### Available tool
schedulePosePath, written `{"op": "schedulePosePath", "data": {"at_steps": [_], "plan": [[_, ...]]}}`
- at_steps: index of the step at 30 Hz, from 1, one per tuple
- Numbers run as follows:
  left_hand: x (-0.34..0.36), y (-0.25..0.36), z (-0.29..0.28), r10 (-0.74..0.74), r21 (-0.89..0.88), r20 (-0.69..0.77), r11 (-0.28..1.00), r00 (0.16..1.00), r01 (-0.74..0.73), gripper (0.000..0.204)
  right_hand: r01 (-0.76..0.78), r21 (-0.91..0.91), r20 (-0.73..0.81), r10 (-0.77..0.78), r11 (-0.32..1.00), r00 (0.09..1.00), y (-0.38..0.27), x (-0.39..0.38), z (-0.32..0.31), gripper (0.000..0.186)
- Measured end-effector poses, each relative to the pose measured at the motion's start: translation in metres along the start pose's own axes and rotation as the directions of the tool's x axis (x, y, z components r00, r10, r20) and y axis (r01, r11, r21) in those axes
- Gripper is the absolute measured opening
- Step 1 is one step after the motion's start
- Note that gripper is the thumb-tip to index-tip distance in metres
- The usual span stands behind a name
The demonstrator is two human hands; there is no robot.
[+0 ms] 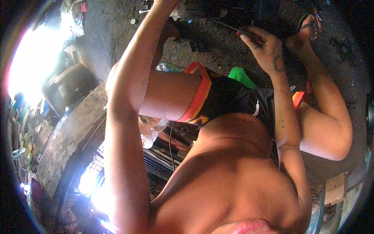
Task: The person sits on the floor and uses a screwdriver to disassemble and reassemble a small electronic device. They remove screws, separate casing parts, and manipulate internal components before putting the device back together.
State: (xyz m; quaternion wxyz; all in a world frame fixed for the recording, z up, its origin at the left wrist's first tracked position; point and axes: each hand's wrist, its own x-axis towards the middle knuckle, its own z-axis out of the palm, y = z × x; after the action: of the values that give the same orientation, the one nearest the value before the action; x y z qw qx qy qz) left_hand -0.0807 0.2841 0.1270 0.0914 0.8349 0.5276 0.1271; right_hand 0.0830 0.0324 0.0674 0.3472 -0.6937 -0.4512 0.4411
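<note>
Finding the right grip (267, 48) closed around a red-handled tool (239, 32) beyond the green object (241, 77), we judge tool positioning in hand, the next move needing steady tip control; left grip unseen.

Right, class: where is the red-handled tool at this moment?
In the head view, the red-handled tool is gripped in the person's right hand, near the top and right of centre, left of a sandalled foot.
</note>
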Motion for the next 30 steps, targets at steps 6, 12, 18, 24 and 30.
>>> {"op": "schedulePosePath", "data": {"at_steps": [6, 12, 18, 24, 30], "plan": [[0.000, -0.003, 0.002, 0.031, 0.022, -0.037, 0.999, 0.999, -0.030, 0.043, 0.009, -0.010, 0.017, -0.009, 1.000, 1.000, -0.001, 0.000, -0.001, 0.026], [0.000, -0.003, 0.000, 0.009, 0.020, -0.020, 1.000, 1.000, -0.008, 0.043, -0.009, 0.004, 0.012, 0.009, 1.000, 1.000, -0.009, -0.002, -0.002, 0.029], [-0.001, 0.001, -0.001, -0.003, 0.017, -0.026, 1.000, 1.000, 0.004, 0.042, 0.008, -0.042, -0.010, -0.009, 0.999, 1.000, -0.009, -0.001, -0.001, 0.032], [0.000, 0.003, -0.002, 0.017, 0.009, -0.018, 1.000, 1.000, -0.016, 0.044, 0.149, -0.232, -0.089, -0.173, 0.961, 0.981, -0.008, 0.001, -0.001, 0.036], [0.006, 0.001, 0.000, 0.001, 0.023, 0.002, 1.000, 1.000, -0.001, 0.045, 0.145, -0.364, -0.115, -0.200, 0.920, 0.973, -0.010, 0.004, 0.006, 0.039]]}}
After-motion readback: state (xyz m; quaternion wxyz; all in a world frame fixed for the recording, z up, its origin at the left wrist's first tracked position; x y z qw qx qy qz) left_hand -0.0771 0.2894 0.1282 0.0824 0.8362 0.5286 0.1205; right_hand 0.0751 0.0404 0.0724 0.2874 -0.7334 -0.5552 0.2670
